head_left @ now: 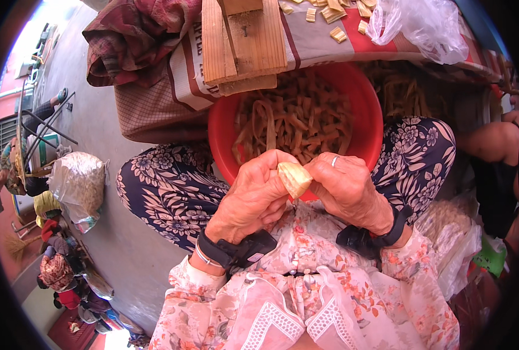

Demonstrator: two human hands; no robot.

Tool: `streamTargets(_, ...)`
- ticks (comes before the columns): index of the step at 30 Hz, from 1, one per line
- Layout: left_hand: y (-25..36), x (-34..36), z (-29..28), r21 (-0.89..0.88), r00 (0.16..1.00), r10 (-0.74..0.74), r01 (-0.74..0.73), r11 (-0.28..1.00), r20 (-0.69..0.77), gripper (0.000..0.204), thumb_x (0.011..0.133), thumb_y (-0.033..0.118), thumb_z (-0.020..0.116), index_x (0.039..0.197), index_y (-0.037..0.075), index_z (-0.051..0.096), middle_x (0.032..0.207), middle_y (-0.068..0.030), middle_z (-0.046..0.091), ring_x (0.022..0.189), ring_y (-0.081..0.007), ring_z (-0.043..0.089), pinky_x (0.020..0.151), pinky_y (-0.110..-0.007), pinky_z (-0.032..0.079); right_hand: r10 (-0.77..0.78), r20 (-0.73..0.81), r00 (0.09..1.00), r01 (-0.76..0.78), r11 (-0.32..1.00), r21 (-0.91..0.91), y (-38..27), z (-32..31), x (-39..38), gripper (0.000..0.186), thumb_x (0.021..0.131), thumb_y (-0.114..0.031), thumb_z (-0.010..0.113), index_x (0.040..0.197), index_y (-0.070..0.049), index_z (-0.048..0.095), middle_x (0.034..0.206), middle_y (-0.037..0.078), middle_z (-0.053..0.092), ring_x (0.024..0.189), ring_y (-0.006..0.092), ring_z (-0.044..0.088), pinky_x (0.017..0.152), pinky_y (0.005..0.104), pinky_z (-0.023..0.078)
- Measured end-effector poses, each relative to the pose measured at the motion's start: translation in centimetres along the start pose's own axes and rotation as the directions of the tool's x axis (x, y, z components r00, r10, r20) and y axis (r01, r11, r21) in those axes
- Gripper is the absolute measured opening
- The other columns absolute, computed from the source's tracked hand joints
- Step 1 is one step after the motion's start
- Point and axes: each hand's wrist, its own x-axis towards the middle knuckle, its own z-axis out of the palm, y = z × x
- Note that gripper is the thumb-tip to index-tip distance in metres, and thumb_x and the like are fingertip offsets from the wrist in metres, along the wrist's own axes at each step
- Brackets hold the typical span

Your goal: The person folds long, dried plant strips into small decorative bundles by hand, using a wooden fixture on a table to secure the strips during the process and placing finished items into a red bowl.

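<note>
Between my two hands is a small pale-yellow folded piece, like a strip of plant fibre (295,178), held over my lap at the near rim of the basin. My left hand (249,195) pinches its left side between thumb and fingers. The fingers of my right hand (348,188), which wears a ring, are curled closed against its right side. Just beyond my hands stands a red basin (374,114). It holds many brownish flat strips (309,116), and one longer strip loops up at the left.
Past the basin, a cloth-covered table (315,41) bears a wooden board (259,52), small yellow pieces (332,14), a clear plastic bag (426,29) and a dark red cloth (134,38). A full bag (78,184) stands on the floor at left. Another person (493,146) sits at right.
</note>
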Motion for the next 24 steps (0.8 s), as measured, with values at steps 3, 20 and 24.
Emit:
streamTargets(3, 0.0, -0.3, -1.0, 0.031, 0.991, -0.085, 0.083, 0.996, 0.099, 0.021, 0.085, 0.020, 0.061, 0.094, 0.002, 0.056, 0.063, 0.0031, 0.049, 0.042, -0.0005, 0.035, 0.035, -0.015, 0.029, -0.051, 0.036, 0.998, 0.052, 0.998, -0.044, 0.1, -0.1, 0.1, 0.014, 0.067, 0.001, 0.061, 0.078, -0.001, 0.054, 0.064, 0.010, 0.051, 0.060, 0.0260, 0.056, 0.051, 0.0332, 0.045)
streamTargets(20, -1.3, 0.3, 0.9, 0.123, 0.927, 0.300, -0.278, 0.952, -0.226, 0.013, 0.083, 0.006, 0.058, 0.094, -0.001, 0.060, 0.068, 0.0000, 0.057, 0.045, -0.0009, 0.041, 0.038, -0.016, 0.032, 0.456, -0.123, 0.881, -0.425, 0.879, 0.214, -0.7, 0.7, 0.6, 0.004, 0.074, 0.001, 0.055, 0.078, 0.002, 0.054, 0.069, 0.013, 0.055, 0.061, 0.0258, 0.057, 0.053, 0.0316, 0.046)
streamTargets(24, -1.5, 0.7, -0.6, -0.286, 0.981, 0.194, -0.178, 0.941, 0.028, 0.014, 0.083, 0.007, 0.059, 0.096, 0.000, 0.060, 0.070, -0.0009, 0.058, 0.043, -0.0015, 0.036, 0.040, -0.017, 0.034, 0.696, 0.062, 0.715, -0.611, 0.580, 0.538, -1.1, 0.2, 1.8, 0.004, 0.077, -0.001, 0.053, 0.076, 0.003, 0.055, 0.062, 0.010, 0.057, 0.057, 0.0140, 0.057, 0.051, 0.0275, 0.044)
